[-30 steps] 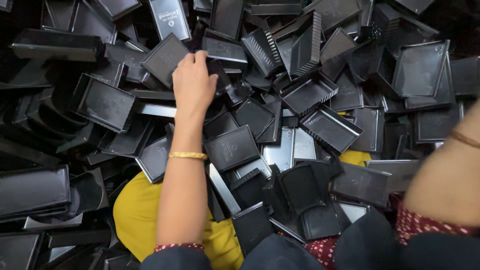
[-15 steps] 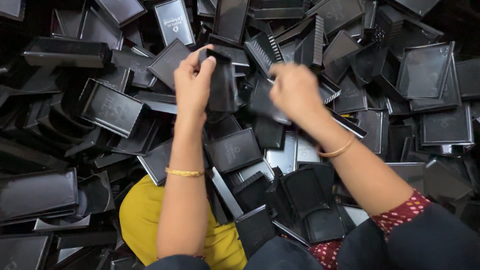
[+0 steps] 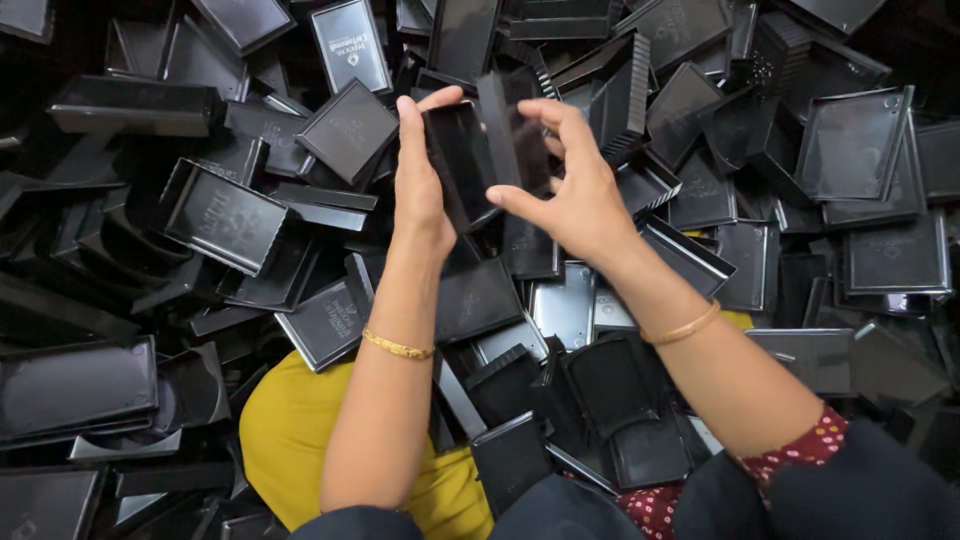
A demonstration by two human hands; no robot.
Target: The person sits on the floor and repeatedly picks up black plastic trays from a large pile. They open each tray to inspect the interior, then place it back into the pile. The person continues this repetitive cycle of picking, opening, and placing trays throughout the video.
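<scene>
My left hand (image 3: 418, 185) grips a small black rectangular plastic tray (image 3: 460, 165) from its left side, holding it up above the heap. My right hand (image 3: 570, 190) closes on a second black plastic piece (image 3: 512, 135) that stands on edge against the right side of the first. Thumb and fingers of the right hand wrap around this piece. Both wrists wear thin gold bangles. The two pieces touch each other between my hands.
A deep heap of black plastic trays and lids (image 3: 220, 215) fills the whole view on every side. Yellow cloth (image 3: 290, 440) shows beneath my left forearm. Red patterned sleeve (image 3: 790, 460) and dark fabric sit at the bottom right.
My left hand has lifted a black tray out of the pile. The right hand came in from the right and closed on a second piece beside it.
</scene>
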